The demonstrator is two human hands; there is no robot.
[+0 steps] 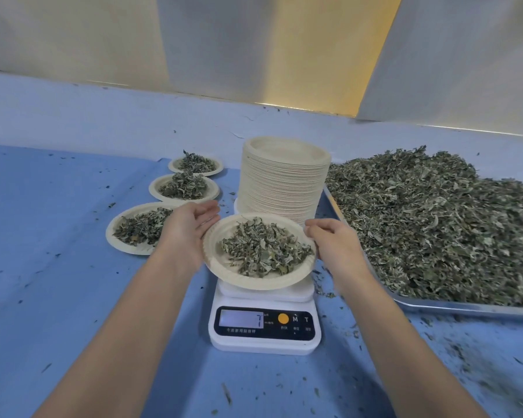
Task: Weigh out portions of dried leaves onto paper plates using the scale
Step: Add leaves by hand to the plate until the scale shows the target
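A paper plate (224,276) heaped with dried leaves (264,251) is just over the white digital scale (264,342), tilted a little toward me. My left hand (186,227) cups the plate's left rim with fingers nearly straight. My right hand (329,239) pinches the right rim with curled fingers. The scale's display reads 7. Three filled plates lie in a row to the left: the near plate (118,236), the middle plate (157,188) and the far plate (218,168).
A tall stack of unused paper plates (284,182) stands right behind the scale. A large metal tray (465,306) piled with loose dried leaves (435,218) fills the right side. Leaf crumbs are scattered over the blue table cover (58,282). A wall rises at the back.
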